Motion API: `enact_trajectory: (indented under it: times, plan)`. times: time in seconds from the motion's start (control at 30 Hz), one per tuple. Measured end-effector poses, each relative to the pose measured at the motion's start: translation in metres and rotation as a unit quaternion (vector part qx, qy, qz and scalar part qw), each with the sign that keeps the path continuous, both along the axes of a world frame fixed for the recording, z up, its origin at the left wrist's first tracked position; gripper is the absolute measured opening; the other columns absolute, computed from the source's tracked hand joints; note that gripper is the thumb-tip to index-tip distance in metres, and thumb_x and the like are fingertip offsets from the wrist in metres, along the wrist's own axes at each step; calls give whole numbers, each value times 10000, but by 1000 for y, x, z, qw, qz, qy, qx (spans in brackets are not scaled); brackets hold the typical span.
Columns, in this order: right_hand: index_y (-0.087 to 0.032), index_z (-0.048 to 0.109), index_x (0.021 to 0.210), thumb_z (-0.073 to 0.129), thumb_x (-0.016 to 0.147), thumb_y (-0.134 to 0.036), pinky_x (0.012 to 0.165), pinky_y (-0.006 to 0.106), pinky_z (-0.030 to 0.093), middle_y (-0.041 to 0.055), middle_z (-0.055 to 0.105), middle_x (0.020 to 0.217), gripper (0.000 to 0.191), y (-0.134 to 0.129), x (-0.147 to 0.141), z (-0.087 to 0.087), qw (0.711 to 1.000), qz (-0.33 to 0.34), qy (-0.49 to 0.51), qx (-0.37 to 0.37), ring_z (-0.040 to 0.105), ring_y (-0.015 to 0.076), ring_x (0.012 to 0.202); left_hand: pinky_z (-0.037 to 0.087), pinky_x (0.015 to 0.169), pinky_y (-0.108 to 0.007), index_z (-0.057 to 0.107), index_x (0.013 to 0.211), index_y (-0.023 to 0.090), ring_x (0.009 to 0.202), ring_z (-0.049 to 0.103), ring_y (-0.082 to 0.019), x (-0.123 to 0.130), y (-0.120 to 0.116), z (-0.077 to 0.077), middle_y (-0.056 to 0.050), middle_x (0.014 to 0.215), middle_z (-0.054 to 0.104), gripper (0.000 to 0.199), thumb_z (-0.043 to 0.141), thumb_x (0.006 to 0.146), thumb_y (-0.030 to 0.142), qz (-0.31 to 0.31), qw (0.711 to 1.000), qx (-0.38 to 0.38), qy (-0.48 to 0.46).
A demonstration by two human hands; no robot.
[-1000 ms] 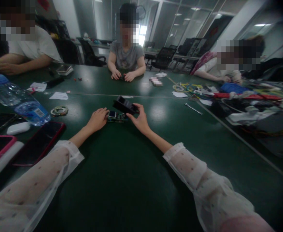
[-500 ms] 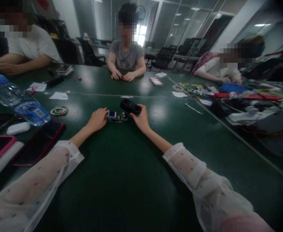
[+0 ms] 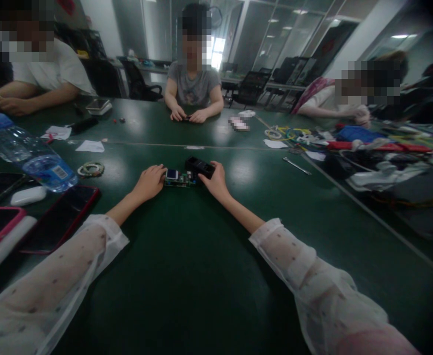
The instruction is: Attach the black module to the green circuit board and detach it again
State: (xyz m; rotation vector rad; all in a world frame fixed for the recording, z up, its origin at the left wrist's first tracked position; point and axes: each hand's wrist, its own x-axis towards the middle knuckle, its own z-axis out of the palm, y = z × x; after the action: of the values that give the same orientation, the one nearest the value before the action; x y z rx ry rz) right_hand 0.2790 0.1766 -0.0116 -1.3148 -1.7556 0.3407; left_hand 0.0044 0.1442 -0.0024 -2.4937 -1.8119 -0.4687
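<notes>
Touching the circuit board [image 3: 183,180] at its left end, the left hand [image 3: 148,182] may or may not grip it, I cannot tell — the board runs lengthwise rightward from those fingers, towards the right hand [image 3: 218,183], its fingers holding the slanted black case [image 3: 199,166].

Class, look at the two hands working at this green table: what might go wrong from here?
The black case in the right hand is right by the bare circuit board, so it might knock the exposed parts.
The left hand is at the board's screen end, so a slip could put pressure on the small screen.
The loose left sleeve comes near the red-edged phone and might brush it.
</notes>
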Motion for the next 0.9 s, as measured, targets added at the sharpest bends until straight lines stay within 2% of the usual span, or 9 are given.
enact_trajectory:
  times: [0.23, 0.63, 0.77, 0.9]
  plan:
    - [-149, 482, 1261, 739, 794, -290, 1038, 529, 466, 173, 530, 1268, 552, -4, 2, 5, 1000, -18, -6, -14, 519, 326, 1216, 361, 1148, -536, 509, 1412, 124, 1412, 414, -315, 0, -1, 2, -146, 1524, 466, 465, 366, 992, 264, 2, 1000, -9, -5]
    - [-188, 518, 1151, 752, 777, -241, 1002, 574, 484, 129, 555, 1173, 444, -2, 2, 3, 1000, -7, 24, -8, 544, 314, 1136, 350, 1157, -539, 512, 1410, 149, 1423, 407, -312, -1, -1, 2, -134, 1521, 473, 459, 390, 981, 258, 2, 1000, -15, -11]
    - [-204, 509, 1215, 707, 829, -252, 1025, 547, 481, 126, 543, 1206, 436, -8, -1, 10, 999, 3, 30, 30, 541, 304, 1161, 349, 1156, -529, 512, 1405, 128, 1421, 406, -313, 0, -2, 4, -145, 1523, 467, 460, 386, 981, 253, 1, 1000, -17, -5]
    - [-225, 448, 1321, 646, 893, -315, 1033, 490, 493, 125, 517, 1261, 481, -17, -6, 18, 995, 50, 45, 79, 546, 282, 1180, 366, 1139, -523, 520, 1392, 109, 1399, 428, -318, 1, 0, 1, -160, 1512, 477, 455, 363, 992, 258, 0, 1000, -6, -6]
